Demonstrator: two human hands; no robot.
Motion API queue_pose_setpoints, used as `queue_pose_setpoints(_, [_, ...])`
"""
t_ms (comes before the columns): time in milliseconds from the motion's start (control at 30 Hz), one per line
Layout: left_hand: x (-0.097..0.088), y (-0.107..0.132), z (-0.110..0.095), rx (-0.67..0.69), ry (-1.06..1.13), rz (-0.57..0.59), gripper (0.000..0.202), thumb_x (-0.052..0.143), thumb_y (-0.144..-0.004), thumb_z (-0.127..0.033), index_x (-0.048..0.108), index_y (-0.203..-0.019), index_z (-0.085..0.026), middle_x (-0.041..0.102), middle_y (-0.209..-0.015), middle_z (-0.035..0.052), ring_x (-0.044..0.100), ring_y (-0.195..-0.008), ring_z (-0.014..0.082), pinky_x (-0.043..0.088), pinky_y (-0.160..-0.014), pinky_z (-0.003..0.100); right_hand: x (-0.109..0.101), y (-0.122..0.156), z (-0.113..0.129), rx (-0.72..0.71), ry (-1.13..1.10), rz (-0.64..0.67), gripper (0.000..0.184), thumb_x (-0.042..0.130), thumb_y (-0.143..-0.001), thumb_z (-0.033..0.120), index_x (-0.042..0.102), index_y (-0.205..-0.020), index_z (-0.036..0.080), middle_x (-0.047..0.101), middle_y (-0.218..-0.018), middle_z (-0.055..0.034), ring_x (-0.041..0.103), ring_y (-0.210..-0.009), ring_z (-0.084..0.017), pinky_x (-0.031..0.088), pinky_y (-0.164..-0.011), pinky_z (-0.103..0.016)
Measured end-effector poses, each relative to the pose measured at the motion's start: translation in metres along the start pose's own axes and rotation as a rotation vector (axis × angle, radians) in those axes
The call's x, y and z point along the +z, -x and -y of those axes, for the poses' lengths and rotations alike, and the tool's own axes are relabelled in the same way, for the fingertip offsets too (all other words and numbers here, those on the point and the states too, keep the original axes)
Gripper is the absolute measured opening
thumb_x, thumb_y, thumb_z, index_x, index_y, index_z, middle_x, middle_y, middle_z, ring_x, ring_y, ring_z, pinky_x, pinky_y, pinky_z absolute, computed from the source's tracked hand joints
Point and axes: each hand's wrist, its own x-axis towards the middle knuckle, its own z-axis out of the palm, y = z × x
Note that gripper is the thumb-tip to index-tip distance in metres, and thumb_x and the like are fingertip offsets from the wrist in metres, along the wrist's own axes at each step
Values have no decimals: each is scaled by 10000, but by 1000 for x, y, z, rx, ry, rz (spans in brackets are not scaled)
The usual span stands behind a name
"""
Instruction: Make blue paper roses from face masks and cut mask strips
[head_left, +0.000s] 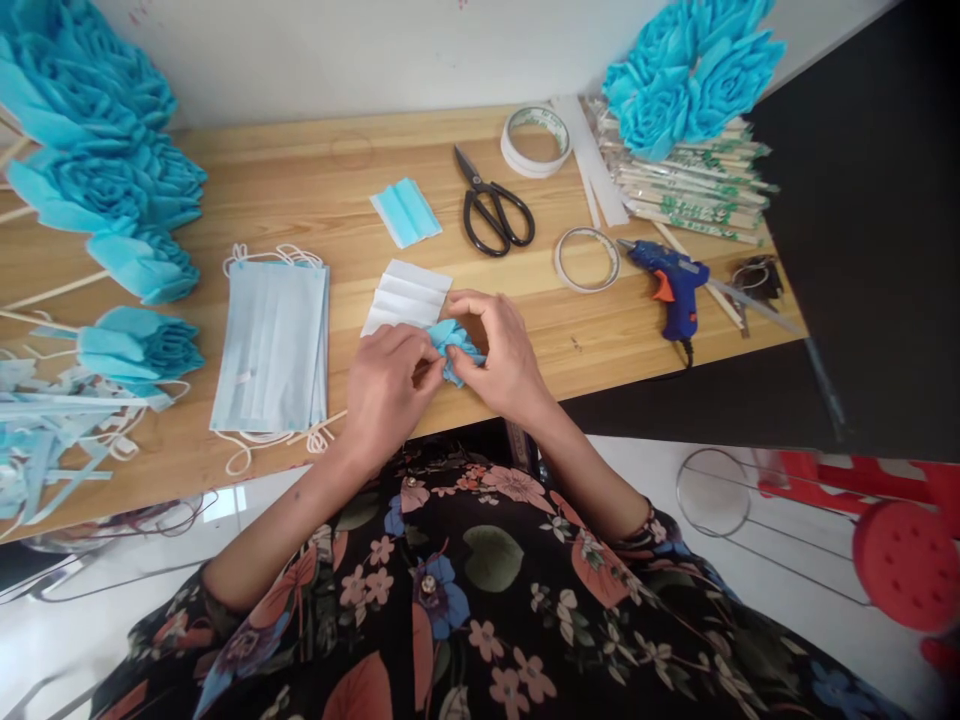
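Head view: the left hand (390, 385) and right hand (506, 350) pinch a blue bundle (457, 343), perhaps petals though partly hidden, near the table's front edge (600, 380). A white pleated sheet (411, 290) lies just beyond; bare wood (592, 330) separates the right hand from the glue gun (679, 280).

From where I am standing, I cannot read any complete word with certainty. On the inner wall of the larger tape roll (536, 122), there is a line of green printing, but the letters are too small and blurred for me. The clear packets of sticks (694, 205), which are lying at the far right part of the table (337, 215), also carry green printing. It is repeated from one wrapper to the other, in quite bold characters, yet creased and unclear, so I cannot say what is written.
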Motion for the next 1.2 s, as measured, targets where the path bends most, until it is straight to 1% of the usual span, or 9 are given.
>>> queue_pose_setpoints(233, [2, 0, 3, 26, -9, -27, 177, 623, -913, -154, 607, -744, -203, 704, -823, 49, 628, -810, 214, 488, -762, 383, -16, 9, -2, -88, -67, -71, 366, 473, -989, 215, 530, -1349, 256, 661, -1349, -97, 601, -1268, -241, 465, -1111, -468])
queue_pose_setpoints(333, [2, 0, 4, 31, -12, -44, 174, 624, -924, -181, 634, -752, -199, 706, -819, 51, 624, -794, 216, 484, -754, 379, -24, 19, 0, -195, 44, -99, 336, 443, -1003, 176, 638, -1249, 296, 679, -1343, -56, 584, -1285, -242, 411, -1154, -511])
queue_pose_setpoints(433, [0, 2, 3, 45, -6, -53, 173, 617, -951, -217, 670, -787, -194, 719, -832, 53, 638, -803, 217, 490, -754, 370, -25, 26, 1, -227, 214, -32, 326, 467, -1005, 174, 727, -1136, 321, 675, -1384, -24, 549, -1318, -265, 314, -1200, -580])
queue_pose_setpoints(567, [-12, 11, 1, 29, -6, -15, 180, 564, -988, -220, 716, -899, -183, 750, -907, 64, 663, -867, 225, 507, -801, 368, -23, 27, 8, -170, 371, 77, 339, 452, -1028, 192, 769, -1118, 273, 648, -1434, -50, 487, -1376, -270, 252, -1234, -563])
queue_pose_setpoints(767, [-27, 29, 6, 36, -99, 37, 230, 536, -1011, -250, 752, -1005, -171, 762, -974, 89, 664, -902, 250, 508, -816, 387, -21, 21, 19, -186, 476, 177, 336, 455, -1015, 162, 771, -1100, 238, 619, -1467, -65, 444, -1427, -274, 280, -1237, -527])
queue_pose_setpoints(900, [-23, 30, 10, 50, -178, 59, 254, 519, -1013, -245, 759, -1006, -161, 736, -923, 108, 652, -871, 262, 498, -767, 381, -24, 16, 11, -168, 344, 155, 344, 450, -998, 169, 785, -1048, 232, 559, -1530, -70, 397, -1486, -300, 292, -1238, -575])
queue_pose_setpoints(1000, [-21, 29, 9, 49, -170, 77, 250, 501, -1002, -193, 748, -995, -154, 719, -887, 99, 650, -864, 257, 490, -762, 368, -38, 16, 8, -149, 83, 33, 381, 407, -1004, 195, 776, -1070, 261, 532, -1553, -42, 444, -1470, -258, 367, -1219, -536])
queue_pose_setpoints(1100, [-26, 29, 2, 9, -73, 61, 210, 517, -983, -168, 726, -984, -152, 726, -915, 85, 667, -881, 240, 488, -760, 344, -54, 22, 10, -51, -117, -212, 378, 402, -1032, 286, 691, -1275, 290, 524, -1558, -45, 441, -1485, -242, 346, -1241, -530])
queue_pose_setpoints(1200, [-37, 30, -10, -68, 62, -20, 164, 544, -976, -183, 706, -998, -165, 741, -923, 52, 667, -779, 180, 477, -690, 292, -60, 30, 13, 45, -299, -237, 539, 497, -1013, 461, 466, -1525, 297, 479, -1597, -78, 389, -1526, -251, 302, -1267, -531])
